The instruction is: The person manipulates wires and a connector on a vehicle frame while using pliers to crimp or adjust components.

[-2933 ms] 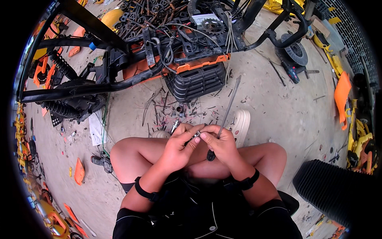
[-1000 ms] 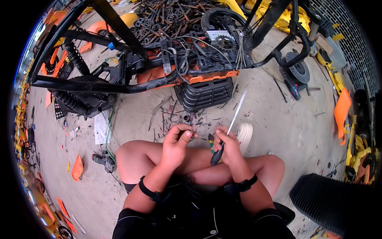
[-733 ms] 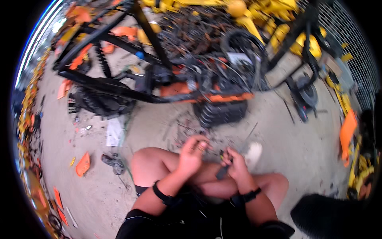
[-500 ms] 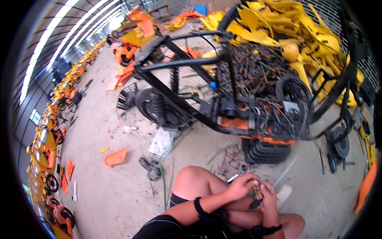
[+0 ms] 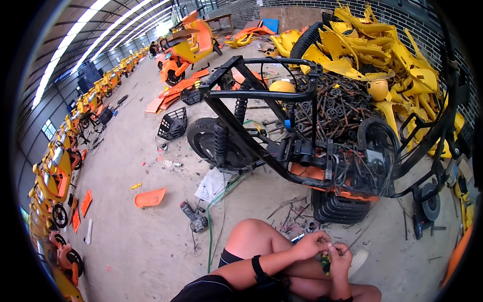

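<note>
My left hand (image 5: 311, 244) and my right hand (image 5: 341, 257) meet above my crossed legs, their fingertips pinched together. Whatever small thing is between the left fingertips is too small to make out. A green, yellow and black handle (image 5: 326, 262), like a screwdriver's, hangs down from my right hand; its other end is hidden. Just beyond my left hand a shiny metal piece (image 5: 298, 237) lies by my knee. In front stands a stripped black scooter frame (image 5: 261, 94) with its rear wheel (image 5: 204, 141) and bundled wires (image 5: 352, 163).
A cordless power tool (image 5: 193, 217) lies on the floor beside a green hose (image 5: 210, 236) and an orange plastic piece (image 5: 150, 198). Black crates (image 5: 172, 123) sit farther off. Behind the frame rise heaps of dark metal parts (image 5: 332, 108) and yellow panels (image 5: 372, 43). Scooters (image 5: 60, 178) line the left.
My view has shifted, so the scooter frame sits lower and further right. The handle in my right hand has turned to hang more upright. Both hands stay together.
</note>
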Demonstrator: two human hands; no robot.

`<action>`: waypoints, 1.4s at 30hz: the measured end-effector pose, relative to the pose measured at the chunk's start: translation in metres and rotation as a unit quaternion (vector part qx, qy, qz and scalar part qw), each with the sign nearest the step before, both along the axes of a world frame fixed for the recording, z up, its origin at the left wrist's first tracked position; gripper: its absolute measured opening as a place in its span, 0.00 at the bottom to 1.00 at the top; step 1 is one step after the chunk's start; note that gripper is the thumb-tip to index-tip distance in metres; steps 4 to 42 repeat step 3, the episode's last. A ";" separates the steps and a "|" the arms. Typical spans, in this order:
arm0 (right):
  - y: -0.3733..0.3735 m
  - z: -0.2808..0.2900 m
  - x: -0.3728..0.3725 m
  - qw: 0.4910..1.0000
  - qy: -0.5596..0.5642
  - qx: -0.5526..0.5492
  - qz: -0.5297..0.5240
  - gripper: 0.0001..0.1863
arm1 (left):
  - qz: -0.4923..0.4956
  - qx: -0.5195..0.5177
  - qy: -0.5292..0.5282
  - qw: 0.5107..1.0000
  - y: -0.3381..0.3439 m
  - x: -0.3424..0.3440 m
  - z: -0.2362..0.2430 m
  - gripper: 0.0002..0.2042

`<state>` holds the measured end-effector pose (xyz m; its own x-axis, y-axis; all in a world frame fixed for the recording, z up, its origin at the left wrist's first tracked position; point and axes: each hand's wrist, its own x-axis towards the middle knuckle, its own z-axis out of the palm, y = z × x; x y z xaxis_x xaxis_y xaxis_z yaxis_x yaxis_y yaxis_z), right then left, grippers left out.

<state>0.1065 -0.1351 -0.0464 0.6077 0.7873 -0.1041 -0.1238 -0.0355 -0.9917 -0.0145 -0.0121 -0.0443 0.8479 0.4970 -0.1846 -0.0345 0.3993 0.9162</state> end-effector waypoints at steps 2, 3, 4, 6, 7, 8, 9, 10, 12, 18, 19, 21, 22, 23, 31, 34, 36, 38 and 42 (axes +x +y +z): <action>0.012 0.025 -0.001 1.000 0.010 -0.020 0.010 0.06 | 0.011 -0.010 -0.005 1.000 0.003 -0.001 0.007 0.09; -0.009 0.024 0.001 0.999 0.006 -0.043 -0.011 0.06 | 0.017 0.003 0.014 1.000 0.003 -0.004 0.012 0.10; -0.009 0.024 0.001 0.999 0.006 -0.043 -0.011 0.06 | 0.017 0.003 0.014 1.000 0.003 -0.004 0.012 0.10; -0.009 0.024 0.001 0.999 0.006 -0.043 -0.011 0.06 | 0.017 0.003 0.014 1.000 0.003 -0.004 0.012 0.10; -0.009 0.024 0.001 0.999 0.006 -0.043 -0.011 0.06 | 0.017 0.003 0.014 1.000 0.003 -0.004 0.012 0.10; -0.009 0.024 0.001 0.999 0.006 -0.043 -0.011 0.06 | 0.017 0.003 0.014 1.000 0.003 -0.004 0.012 0.10; -0.009 0.024 0.001 0.999 0.006 -0.043 -0.011 0.06 | 0.017 0.003 0.014 1.000 0.003 -0.004 0.012 0.10; -0.009 0.024 0.001 0.999 0.006 -0.043 -0.011 0.06 | 0.017 0.003 0.014 1.000 0.003 -0.004 0.012 0.10; -0.009 0.024 0.001 0.999 0.006 -0.043 -0.011 0.06 | 0.017 0.003 0.014 1.000 0.003 -0.004 0.012 0.10; -0.009 0.024 0.001 0.999 0.006 -0.043 -0.011 0.06 | 0.017 0.003 0.014 1.000 0.003 -0.004 0.012 0.10; -0.009 0.024 0.001 0.999 0.006 -0.043 -0.011 0.06 | 0.017 0.003 0.014 1.000 0.003 -0.004 0.012 0.10; -0.009 0.024 0.001 0.999 0.006 -0.043 -0.011 0.06 | 0.017 0.003 0.014 1.000 0.003 -0.004 0.012 0.10; -0.009 0.024 0.001 0.999 0.006 -0.043 -0.011 0.06 | 0.017 0.003 0.014 1.000 0.003 -0.004 0.012 0.10; -0.009 0.024 0.001 0.999 0.006 -0.043 -0.011 0.06 | 0.017 0.003 0.014 1.000 0.003 -0.004 0.012 0.10; -0.009 0.024 0.001 0.999 0.006 -0.043 -0.011 0.06 | 0.017 0.003 0.014 1.000 0.003 -0.004 0.012 0.10; -0.009 0.024 0.001 0.999 0.006 -0.043 -0.011 0.06 | 0.017 0.003 0.014 1.000 0.003 -0.004 0.012 0.10; -0.009 0.024 0.001 0.999 0.006 -0.043 -0.011 0.06 | 0.017 0.003 0.014 1.000 0.003 -0.004 0.012 0.10; -0.009 0.024 0.001 0.999 0.006 -0.043 -0.011 0.06 | 0.017 0.003 0.014 1.000 0.003 -0.004 0.012 0.10; -0.009 0.024 0.001 0.999 0.006 -0.043 -0.011 0.06 | 0.017 0.003 0.014 1.000 0.003 -0.004 0.012 0.10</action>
